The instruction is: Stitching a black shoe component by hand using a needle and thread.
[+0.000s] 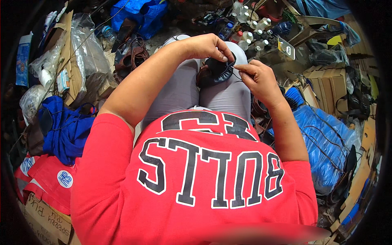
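A dark leather shoe (219,74) with a gathered, puckered edge rests on my lap, over my grey-trousered thighs. Its inside looks black and a brown part shows on its left side. My left hand (210,48) reaches over from the far side, thumb and fingers pinching the shoe's upper rim. To the right, my right hand (258,78) is closed in a pinch at the same rim. A thin pale tip shows at its fingertips, perhaps a needle, but it is too small to name. A dark strand runs close by.
Several bottles (245,34) with white and red caps stand ahead. Brown shoes (131,55) lie ahead to the left, near a blue bag (139,16). Blue cloth (65,126) and a red bag (51,179) sit at left; blue plastic (322,143) and cardboard (326,83) at right.
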A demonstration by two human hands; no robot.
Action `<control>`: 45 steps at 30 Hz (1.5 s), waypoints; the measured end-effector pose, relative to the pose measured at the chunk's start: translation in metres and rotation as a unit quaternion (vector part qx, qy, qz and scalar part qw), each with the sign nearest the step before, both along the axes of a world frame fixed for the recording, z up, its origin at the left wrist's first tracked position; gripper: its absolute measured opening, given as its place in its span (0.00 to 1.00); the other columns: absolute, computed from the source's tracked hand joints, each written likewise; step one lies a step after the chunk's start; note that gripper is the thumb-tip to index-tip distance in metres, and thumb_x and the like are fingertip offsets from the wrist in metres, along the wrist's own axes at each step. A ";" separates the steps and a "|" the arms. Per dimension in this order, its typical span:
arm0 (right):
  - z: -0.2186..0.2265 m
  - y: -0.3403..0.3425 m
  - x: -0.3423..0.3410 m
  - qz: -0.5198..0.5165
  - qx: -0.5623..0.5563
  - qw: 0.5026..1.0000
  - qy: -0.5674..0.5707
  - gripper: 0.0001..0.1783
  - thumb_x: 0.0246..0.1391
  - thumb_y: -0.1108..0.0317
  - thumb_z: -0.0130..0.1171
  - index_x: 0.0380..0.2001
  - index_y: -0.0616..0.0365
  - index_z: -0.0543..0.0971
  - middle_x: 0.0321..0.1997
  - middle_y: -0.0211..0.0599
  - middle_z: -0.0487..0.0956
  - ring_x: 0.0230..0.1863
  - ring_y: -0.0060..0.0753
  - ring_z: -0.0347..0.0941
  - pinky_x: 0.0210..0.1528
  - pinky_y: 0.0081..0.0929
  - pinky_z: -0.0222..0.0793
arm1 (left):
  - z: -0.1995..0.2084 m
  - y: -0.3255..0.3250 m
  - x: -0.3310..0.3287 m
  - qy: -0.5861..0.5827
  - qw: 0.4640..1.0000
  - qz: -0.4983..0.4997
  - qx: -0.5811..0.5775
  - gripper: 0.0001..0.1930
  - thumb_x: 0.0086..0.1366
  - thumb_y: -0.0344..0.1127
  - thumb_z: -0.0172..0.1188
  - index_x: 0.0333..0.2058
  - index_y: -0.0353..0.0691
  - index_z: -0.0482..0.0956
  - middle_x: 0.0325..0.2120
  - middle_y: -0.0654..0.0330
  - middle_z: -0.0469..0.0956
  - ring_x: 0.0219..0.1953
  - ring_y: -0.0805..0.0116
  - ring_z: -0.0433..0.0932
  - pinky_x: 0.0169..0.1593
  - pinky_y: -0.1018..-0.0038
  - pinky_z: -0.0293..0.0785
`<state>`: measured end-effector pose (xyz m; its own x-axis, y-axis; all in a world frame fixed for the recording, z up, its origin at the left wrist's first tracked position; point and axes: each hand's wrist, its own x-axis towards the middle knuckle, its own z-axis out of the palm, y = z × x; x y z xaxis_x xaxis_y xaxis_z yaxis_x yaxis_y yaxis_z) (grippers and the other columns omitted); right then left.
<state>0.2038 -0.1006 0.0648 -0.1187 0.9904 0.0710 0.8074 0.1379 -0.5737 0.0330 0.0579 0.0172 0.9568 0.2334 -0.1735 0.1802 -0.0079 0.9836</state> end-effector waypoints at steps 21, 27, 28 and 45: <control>-0.025 0.009 0.009 0.002 -0.037 0.988 0.147 0.13 0.44 0.73 0.63 0.37 0.50 0.82 0.26 0.27 0.69 0.30 0.21 0.66 0.34 0.19 0.63 | 0.007 -0.009 -0.007 -0.020 0.946 0.127 0.298 0.18 0.51 0.23 0.57 0.44 0.40 0.78 0.36 0.58 0.76 0.36 0.69 0.75 0.45 0.75 0.69; -0.024 -0.014 -0.013 -0.050 -0.002 0.993 0.107 0.16 0.46 0.76 0.58 0.39 0.49 0.81 0.26 0.34 0.70 0.29 0.30 0.68 0.36 0.25 0.63 | 0.010 -0.057 -0.051 -0.033 0.916 0.258 0.304 0.14 0.51 0.21 0.55 0.38 0.42 0.79 0.28 0.59 0.71 0.28 0.69 0.72 0.35 0.73 0.70; -0.026 -0.016 -0.018 -0.041 0.047 0.997 0.055 0.17 0.45 0.76 0.58 0.40 0.49 0.80 0.26 0.34 0.70 0.30 0.31 0.68 0.38 0.27 0.61 | 0.007 -0.062 -0.054 -0.027 0.923 0.251 0.289 0.12 0.51 0.22 0.56 0.35 0.42 0.80 0.27 0.59 0.71 0.27 0.68 0.72 0.34 0.73 0.70; -0.031 0.016 0.019 -0.016 -0.134 0.973 0.186 0.14 0.51 0.76 0.53 0.40 0.52 0.81 0.31 0.25 0.66 0.35 0.20 0.62 0.40 0.17 0.59 | -0.010 -0.059 -0.045 -0.075 0.918 0.286 0.265 0.12 0.50 0.21 0.61 0.33 0.45 0.83 0.22 0.64 0.65 0.26 0.71 0.66 0.30 0.77 0.66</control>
<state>0.2228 -0.0848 0.0340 -0.1029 0.9820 -0.1581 0.5379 -0.0787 -0.8393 -0.0115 -0.0014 0.0070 0.6557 0.7180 0.2334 0.1671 -0.4395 0.8826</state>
